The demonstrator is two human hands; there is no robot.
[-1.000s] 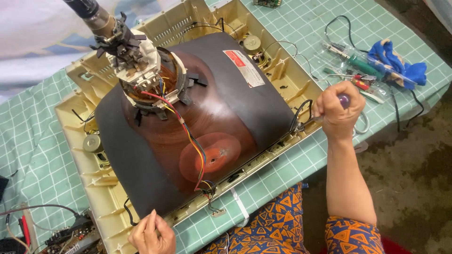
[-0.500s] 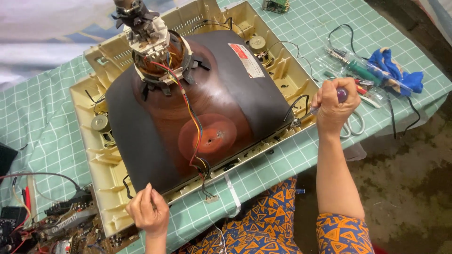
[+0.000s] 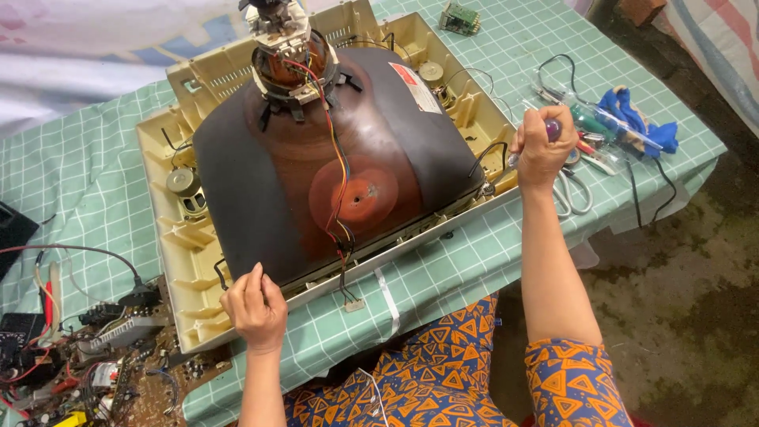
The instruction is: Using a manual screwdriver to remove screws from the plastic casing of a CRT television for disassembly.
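Observation:
A dark picture tube (image 3: 316, 166) lies face down in a cream plastic television front frame (image 3: 182, 237) on the table. Its neck (image 3: 286, 39) with coils and coloured wires points up at the top. My left hand (image 3: 254, 307) rests at the near left corner of the tube, fingers on the frame edge. My right hand (image 3: 541, 150) is closed around a purple-handled screwdriver (image 3: 551, 129), its tip down at the tube's right corner.
A green checked cloth (image 3: 79, 182) covers the table. Circuit boards and wires (image 3: 87, 356) lie at the near left. Scissors (image 3: 571, 194), screwdrivers (image 3: 609, 126) and a blue cloth (image 3: 632, 115) sit at the right. A small green board (image 3: 461, 17) lies at the top.
The view has shifted, so the tube sits further right and lower in frame. My left hand has come onto the near left corner of the frame. My right hand stays at the right corner.

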